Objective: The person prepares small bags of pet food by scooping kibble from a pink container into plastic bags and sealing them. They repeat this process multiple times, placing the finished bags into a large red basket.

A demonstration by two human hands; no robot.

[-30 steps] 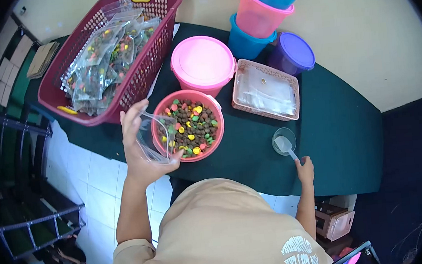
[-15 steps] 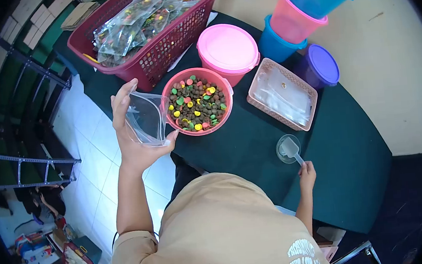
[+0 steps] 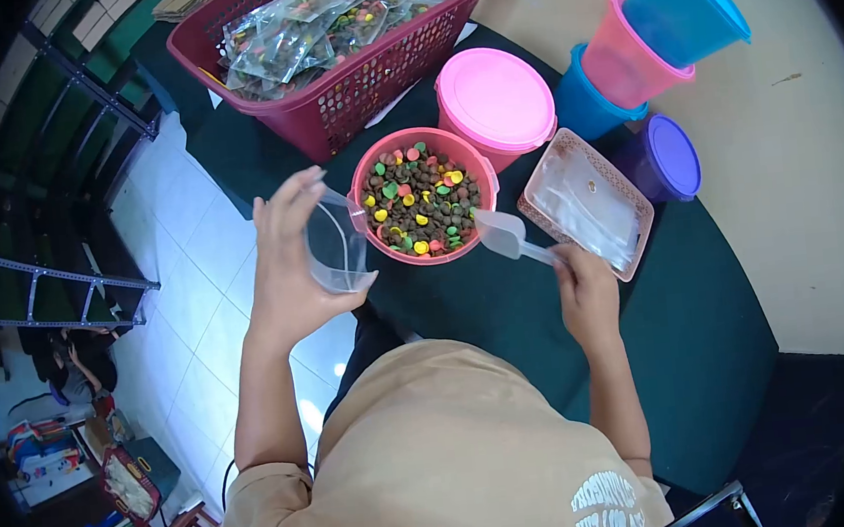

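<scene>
My left hand (image 3: 286, 260) grips a clear plastic pouch (image 3: 338, 241), thumb and fingers spreading its mouth wide at the left rim of a coral-pink tub (image 3: 493, 179). Brown, green, yellow and red chip-like pieces (image 3: 421, 198) fill the tub. By its handle, my right hand (image 3: 587, 294) holds a translucent white scoop (image 3: 502, 233), whose blade is right at the tub's lower right rim. A pink basket (image 3: 645, 229) of flat clear bags (image 3: 587, 199) sits just beyond that hand.
Filled bags (image 3: 321, 21) are heaped in a maroon basket (image 3: 358, 103) behind the tub. A pink-lidded tub (image 3: 496, 96), stacked blue and pink containers (image 3: 643, 38) and a purple-lidded one (image 3: 672, 156) stand along the wall. A person (image 3: 89, 363) is far left.
My right hand has lifted the scoop from the small clear dish and carried it up and left to the tub's rim. My left hand still holds the pouch. The view has shifted slightly.
</scene>
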